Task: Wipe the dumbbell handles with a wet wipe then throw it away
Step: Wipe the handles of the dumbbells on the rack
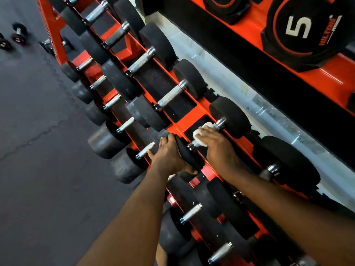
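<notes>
Dark gym floor beside orange rack of dumbbells

Hands: two, left hand and right hand. Wet wipe: one. Upper-tier dumbbells: seven handles showing. Lower-tier dumbbells: seven. Floor dumbbells: perhaps three, distant and blurred. Round black weights, upper right: two.

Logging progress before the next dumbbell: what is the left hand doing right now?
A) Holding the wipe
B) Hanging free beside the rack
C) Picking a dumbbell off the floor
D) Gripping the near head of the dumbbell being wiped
D: the left hand grips the black near head of the dumbbell, while the right hand holds the white wipe round its handle.
</notes>
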Motion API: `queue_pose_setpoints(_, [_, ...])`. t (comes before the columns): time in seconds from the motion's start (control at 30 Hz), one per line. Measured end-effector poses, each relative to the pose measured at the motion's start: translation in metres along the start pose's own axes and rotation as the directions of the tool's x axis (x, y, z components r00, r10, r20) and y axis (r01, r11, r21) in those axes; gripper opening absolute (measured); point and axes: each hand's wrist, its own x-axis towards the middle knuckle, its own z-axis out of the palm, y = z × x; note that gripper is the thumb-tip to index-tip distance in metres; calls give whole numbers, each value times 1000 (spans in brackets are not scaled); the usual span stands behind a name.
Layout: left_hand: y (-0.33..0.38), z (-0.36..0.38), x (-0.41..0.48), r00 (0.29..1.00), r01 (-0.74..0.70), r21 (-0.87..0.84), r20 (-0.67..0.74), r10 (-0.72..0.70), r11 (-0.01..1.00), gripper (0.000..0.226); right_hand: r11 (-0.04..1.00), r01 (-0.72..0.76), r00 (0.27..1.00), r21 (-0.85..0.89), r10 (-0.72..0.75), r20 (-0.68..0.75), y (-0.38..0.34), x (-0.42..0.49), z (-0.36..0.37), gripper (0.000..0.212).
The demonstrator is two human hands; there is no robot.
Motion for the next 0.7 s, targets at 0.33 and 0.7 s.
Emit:
queue_pose_setpoints(0.33, [1, 1, 0, 1000, -5, 11, 3, 5, 1000, 142, 912, 84, 980, -402, -2, 201, 28, 15, -8, 52])
queue_pose_setpoints(0.7, [-1, 0, 0, 1000, -24, 13, -1, 24, 1000, 144, 845, 85, 964, -528, 63, 257, 14, 27, -5, 41])
